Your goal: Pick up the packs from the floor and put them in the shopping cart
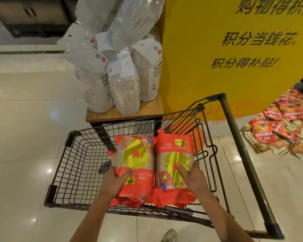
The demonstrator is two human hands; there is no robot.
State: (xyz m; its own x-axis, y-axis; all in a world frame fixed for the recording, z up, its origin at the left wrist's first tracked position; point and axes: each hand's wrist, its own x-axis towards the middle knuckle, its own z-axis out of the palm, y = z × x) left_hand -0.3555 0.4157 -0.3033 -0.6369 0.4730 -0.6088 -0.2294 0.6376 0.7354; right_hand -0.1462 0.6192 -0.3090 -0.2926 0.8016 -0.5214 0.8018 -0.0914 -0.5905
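Two red packs with yellow circles sit side by side over the black wire shopping cart point(72, 165). My left hand point(115, 183) grips the lower left side of the left pack point(136, 158). My right hand point(191, 177) grips the right pack point(173, 154), thumb pressed on its yellow circle. Both packs hang above the cart's basket, near its right half. Whether they touch the basket floor I cannot tell.
A low wooden stand point(124, 113) with several white bags point(124, 84) stands just beyond the cart. A yellow sign board point(234, 58) rises at the right. Several red snack packs point(283, 130) lie heaped on the floor at far right. The cart handle point(243, 154) runs along the right.
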